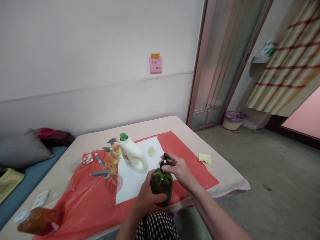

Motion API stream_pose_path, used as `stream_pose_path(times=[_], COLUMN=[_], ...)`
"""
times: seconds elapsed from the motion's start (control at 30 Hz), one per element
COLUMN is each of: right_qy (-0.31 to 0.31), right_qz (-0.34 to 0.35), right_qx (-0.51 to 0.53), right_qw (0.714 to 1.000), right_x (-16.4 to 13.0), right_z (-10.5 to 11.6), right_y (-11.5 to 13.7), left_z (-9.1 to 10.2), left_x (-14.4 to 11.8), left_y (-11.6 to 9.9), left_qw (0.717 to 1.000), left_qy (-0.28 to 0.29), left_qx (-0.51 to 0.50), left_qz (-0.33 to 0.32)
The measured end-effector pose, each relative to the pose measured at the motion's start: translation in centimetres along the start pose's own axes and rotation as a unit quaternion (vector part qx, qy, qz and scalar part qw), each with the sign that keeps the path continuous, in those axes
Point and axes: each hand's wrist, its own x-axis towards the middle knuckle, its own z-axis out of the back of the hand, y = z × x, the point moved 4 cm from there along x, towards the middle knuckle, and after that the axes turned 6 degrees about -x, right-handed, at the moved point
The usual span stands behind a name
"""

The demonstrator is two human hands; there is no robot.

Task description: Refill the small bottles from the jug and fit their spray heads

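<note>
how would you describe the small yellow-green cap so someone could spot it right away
On the low table, a white sheet lies over the red cloth. Near the sheet's far edge, just right of the white jug with a green top, sits the cap. It is the only small, pale yellow-green round piece standing alone, touching nothing.

White wall (75, 50) with pink note (155, 64), grey concrete floor (262, 173), striped curtain (287, 63), glazed door (222, 60).

A glossy dark-green plastic pump bottle (161, 184) above a shiny red plastic sheet (185, 150) and matt white paper (132, 181).
</note>
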Motion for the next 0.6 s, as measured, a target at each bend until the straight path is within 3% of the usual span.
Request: stream_pose_path(times=[0.07,0.13,0.23,0.33,0.43,0.6], right_qy=[0.059,0.087,0.134,0.179,0.188,0.204], right_qz=[-0.014,-0.019,-0.018,-0.010,-0.008,0.009], right_qx=[0.075,0.125,0.175,0.211,0.237,0.252], right_qw=[0.995,0.988,0.975,0.961,0.953,0.946], right_x=[0.4,0.9,1.4,2.0,2.5,3.2], right_z=[0.0,-0.1,-0.9,-2.1,-2.9,-3.6], right_y=[0.0,0.3,1.0,2.0,3.0,4.0], left_z=[0.1,0.2,0.3,0.5,0.7,0.6], left_x=[-0.1,-0.3,-0.3,-0.3,-0.3,0.1], left_y=[-0.3,-0.4,0.0,0.2,-0.2,-0.4], left_qw=[0.992,0.978,0.959,0.946,0.932,0.888], left_qy=[0.076,0.116,0.132,0.114,0.114,0.213], left_qx=[-0.104,-0.175,-0.245,-0.295,-0.330,-0.397], left_qz=[0.002,0.010,0.044,0.075,0.092,0.096])
